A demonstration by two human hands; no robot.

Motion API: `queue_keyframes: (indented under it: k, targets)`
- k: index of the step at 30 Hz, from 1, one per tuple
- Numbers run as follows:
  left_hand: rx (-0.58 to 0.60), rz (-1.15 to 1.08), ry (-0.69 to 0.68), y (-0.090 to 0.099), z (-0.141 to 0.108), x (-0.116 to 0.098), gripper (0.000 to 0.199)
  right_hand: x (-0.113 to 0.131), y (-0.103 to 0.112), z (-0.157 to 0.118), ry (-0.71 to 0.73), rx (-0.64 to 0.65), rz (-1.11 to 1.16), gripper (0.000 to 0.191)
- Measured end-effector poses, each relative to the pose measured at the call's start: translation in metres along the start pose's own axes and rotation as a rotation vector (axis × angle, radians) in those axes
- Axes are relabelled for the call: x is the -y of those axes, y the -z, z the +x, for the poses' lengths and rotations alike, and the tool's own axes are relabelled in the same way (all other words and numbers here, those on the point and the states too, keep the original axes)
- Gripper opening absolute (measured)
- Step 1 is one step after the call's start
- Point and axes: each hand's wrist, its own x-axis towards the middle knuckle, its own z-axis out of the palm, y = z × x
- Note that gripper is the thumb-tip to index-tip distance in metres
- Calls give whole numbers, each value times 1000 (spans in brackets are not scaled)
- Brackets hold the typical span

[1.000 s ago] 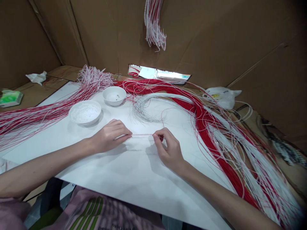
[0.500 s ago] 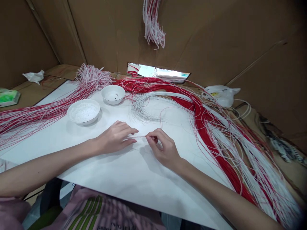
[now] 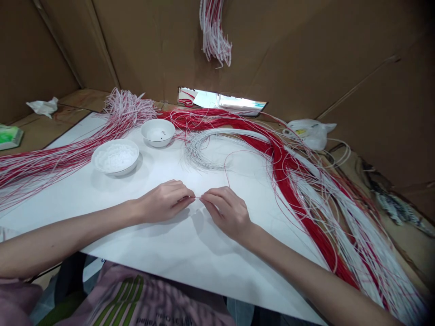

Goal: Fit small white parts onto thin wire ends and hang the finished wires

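Nearest us, our left hand (image 3: 165,201) and right hand (image 3: 227,213) lie low over a white paper sheet (image 3: 190,262), forearms angled inward, knuckles up. Our fingers curl narrowly, fingertips almost meeting, and pinch a thin pale strand (image 3: 197,197) held short between the two hands. A fine red wire (image 3: 227,174) rises just beyond the right hand. Past the left hand sit a white bowl of white granules (image 3: 115,156) and a smaller white bowl (image 3: 158,132). A loop of white wires (image 3: 200,151) lies ahead, and a thick sweep of red and white wires (image 3: 288,176) curves along our right; another red and white bundle (image 3: 50,170) fans out to our left. Farther off, a plastic bag (image 3: 311,134) lies by the cardboard wall (image 3: 306,59), with a bunch of wires (image 3: 214,31) hanging before it.
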Motion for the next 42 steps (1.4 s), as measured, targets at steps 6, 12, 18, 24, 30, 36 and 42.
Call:
queue_keyframes:
  k: [6, 12, 18, 24, 30, 36, 42]
  targets:
    - [19, -115, 53, 6, 0, 0, 11, 4, 2, 1, 95, -42, -118, 27]
    - [52, -102, 105, 6, -1, -2, 13, 6, 3, 1, 171, -17, -193, 25]
    - [38, -122, 141, 6, 1, -8, 15, 5, 2, 0, 246, 35, -198, 24]
    - [69, -122, 160, 9, 1, -9, 13, 7, 2, 3, 223, 42, -193, 20]
    - [95, -119, 176, 10, 2, -10, 13, 9, 1, 4, 276, 64, -302, 17]
    - [150, -129, 157, 14, 3, -8, 15, 10, 0, 5, 243, 88, -343, 20]
    - [160, -168, 158, 13, 1, -6, 14, 11, -1, 5, 196, 98, -318, 18]
